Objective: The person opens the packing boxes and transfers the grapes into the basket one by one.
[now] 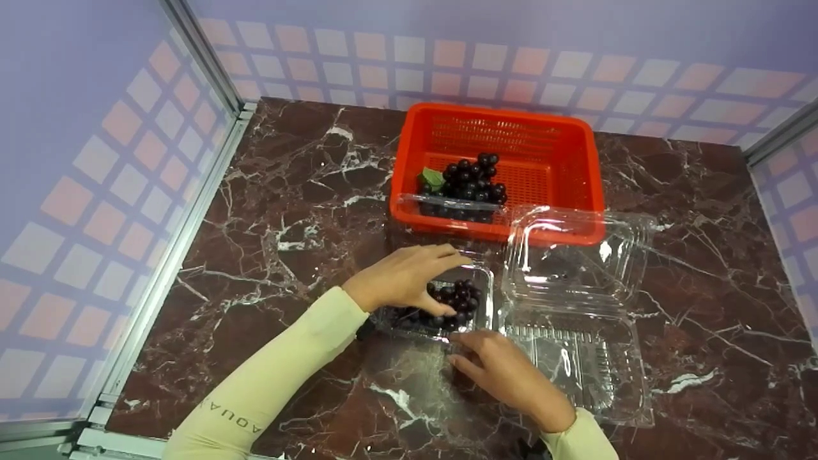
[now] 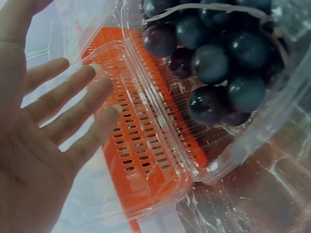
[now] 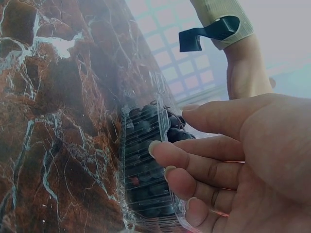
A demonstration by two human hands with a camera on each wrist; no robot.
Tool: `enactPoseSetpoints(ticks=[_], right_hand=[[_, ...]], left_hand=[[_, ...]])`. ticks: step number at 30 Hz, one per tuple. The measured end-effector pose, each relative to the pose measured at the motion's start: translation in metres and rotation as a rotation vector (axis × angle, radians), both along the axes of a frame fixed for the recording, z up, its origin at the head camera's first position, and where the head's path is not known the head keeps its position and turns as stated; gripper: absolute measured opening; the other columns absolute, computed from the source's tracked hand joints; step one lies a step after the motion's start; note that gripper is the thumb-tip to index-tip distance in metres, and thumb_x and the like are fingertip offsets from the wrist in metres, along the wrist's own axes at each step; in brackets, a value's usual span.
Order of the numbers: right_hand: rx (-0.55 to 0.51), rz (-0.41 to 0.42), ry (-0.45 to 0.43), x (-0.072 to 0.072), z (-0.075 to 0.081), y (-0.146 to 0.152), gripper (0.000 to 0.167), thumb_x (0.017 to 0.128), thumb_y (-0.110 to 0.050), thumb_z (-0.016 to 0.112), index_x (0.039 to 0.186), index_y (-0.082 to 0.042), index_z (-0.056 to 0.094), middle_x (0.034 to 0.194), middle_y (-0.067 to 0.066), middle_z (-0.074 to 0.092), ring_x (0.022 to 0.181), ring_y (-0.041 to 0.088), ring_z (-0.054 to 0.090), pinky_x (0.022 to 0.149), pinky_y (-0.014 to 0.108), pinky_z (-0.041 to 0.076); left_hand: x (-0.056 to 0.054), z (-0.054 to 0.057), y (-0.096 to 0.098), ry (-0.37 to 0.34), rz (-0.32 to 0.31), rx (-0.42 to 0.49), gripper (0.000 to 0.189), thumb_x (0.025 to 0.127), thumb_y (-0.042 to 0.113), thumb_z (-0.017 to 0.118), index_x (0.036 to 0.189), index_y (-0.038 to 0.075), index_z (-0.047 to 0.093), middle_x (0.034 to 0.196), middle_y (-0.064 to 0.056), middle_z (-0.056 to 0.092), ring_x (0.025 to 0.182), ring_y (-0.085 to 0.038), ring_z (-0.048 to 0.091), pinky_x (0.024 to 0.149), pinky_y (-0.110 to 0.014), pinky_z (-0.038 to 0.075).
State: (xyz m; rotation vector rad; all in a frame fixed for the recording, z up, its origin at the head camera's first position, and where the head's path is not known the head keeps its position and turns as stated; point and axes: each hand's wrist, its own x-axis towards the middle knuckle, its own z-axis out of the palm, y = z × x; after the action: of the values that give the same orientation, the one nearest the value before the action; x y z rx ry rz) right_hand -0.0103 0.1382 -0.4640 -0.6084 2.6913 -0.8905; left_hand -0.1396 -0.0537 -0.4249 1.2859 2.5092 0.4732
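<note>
A clear plastic clamshell box (image 1: 489, 291) sits on the table with dark grapes (image 1: 461, 297) inside and its lid raised toward the back. Over the grapes lies my left hand (image 1: 409, 276), thumb and fingers spread. In the left wrist view that hand (image 2: 43, 126) shows straight, parted fingers beside the grapes (image 2: 211, 63), holding nothing. My right hand (image 1: 501, 365) is at the box's near edge. Seen from the right wrist, its loosely bent fingers (image 3: 182, 162) are right at the rim, in front of the grape-filled box (image 3: 146, 165).
Behind stands a red plastic basket (image 1: 594, 172) with a bunch of dark grapes (image 1: 470, 182) and a green leaf (image 1: 433, 178). A second clear clamshell box (image 1: 575, 364) lies open at the right, its lid (image 1: 575, 262) overlapping the basket's front. Walls bound the marbled table (image 1: 287, 191).
</note>
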Motion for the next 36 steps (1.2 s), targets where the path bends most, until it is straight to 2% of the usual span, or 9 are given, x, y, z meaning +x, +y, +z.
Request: enactPoseSetpoints(ticks=[5, 14, 21, 26, 31, 36], right_hand=[[0.002, -0.002, -0.008, 0.0, 0.0, 0.001, 0.034, 0.091, -0.023, 0.065, 0.119, -0.004, 0.066, 0.104, 0.012, 0.071, 0.084, 0.02, 0.066, 0.076, 0.033, 0.057], [0.007, -0.004, -0.011, 0.0, -0.001, 0.0, 0.035, 0.09, -0.023, 0.065, 0.12, -0.005, 0.065, 0.104, 0.012, 0.071, 0.085, 0.02, 0.067, 0.076, 0.032, 0.057], [0.015, -0.011, -0.008, -0.001, -0.002, 0.0, 0.034, 0.091, -0.024, 0.065, 0.119, -0.006, 0.066, 0.103, 0.01, 0.071, 0.086, 0.02, 0.067, 0.077, 0.034, 0.057], [0.028, -0.025, -0.013, -0.001, -0.001, 0.0, 0.034, 0.091, -0.027, 0.064, 0.119, -0.007, 0.067, 0.108, 0.01, 0.071, 0.094, 0.021, 0.068, 0.082, 0.038, 0.057], [0.025, -0.022, -0.013, -0.001, -0.001, 0.0, 0.033, 0.091, -0.026, 0.065, 0.118, -0.007, 0.067, 0.108, 0.01, 0.071, 0.094, 0.02, 0.067, 0.083, 0.038, 0.057], [0.026, -0.025, -0.017, -0.001, -0.001, 0.0, 0.034, 0.091, -0.026, 0.065, 0.119, -0.008, 0.067, 0.108, 0.01, 0.071, 0.094, 0.02, 0.067, 0.083, 0.038, 0.057]], left_hand=[[0.002, -0.005, -0.001, -0.076, 0.022, -0.053, 0.088, 0.075, 0.052, 0.076, 0.149, 0.026, 0.036, 0.152, -0.005, 0.04, 0.13, -0.027, 0.05, 0.108, -0.045, 0.043], [0.003, -0.014, -0.001, -0.07, 0.032, -0.111, 0.089, 0.073, 0.052, 0.078, 0.148, 0.027, 0.038, 0.145, -0.002, 0.046, 0.124, -0.023, 0.054, 0.104, -0.042, 0.046], [0.004, -0.019, 0.0, -0.11, 0.038, -0.138, 0.089, 0.073, 0.046, 0.081, 0.148, 0.03, 0.037, 0.145, -0.003, 0.046, 0.125, -0.026, 0.053, 0.103, -0.046, 0.046], [0.004, -0.023, 0.002, -0.13, 0.038, -0.166, 0.091, 0.072, 0.042, 0.083, 0.149, 0.029, 0.036, 0.147, -0.005, 0.044, 0.127, -0.028, 0.052, 0.104, -0.046, 0.046], [0.005, -0.027, 0.003, -0.127, 0.03, -0.18, 0.093, 0.07, 0.041, 0.084, 0.149, 0.025, 0.036, 0.144, -0.005, 0.047, 0.127, -0.029, 0.053, 0.106, -0.046, 0.044], [0.005, -0.031, 0.005, -0.093, 0.029, -0.225, 0.097, 0.068, 0.041, 0.085, 0.149, 0.023, 0.035, 0.143, -0.006, 0.048, 0.125, -0.028, 0.053, 0.106, -0.045, 0.044]])
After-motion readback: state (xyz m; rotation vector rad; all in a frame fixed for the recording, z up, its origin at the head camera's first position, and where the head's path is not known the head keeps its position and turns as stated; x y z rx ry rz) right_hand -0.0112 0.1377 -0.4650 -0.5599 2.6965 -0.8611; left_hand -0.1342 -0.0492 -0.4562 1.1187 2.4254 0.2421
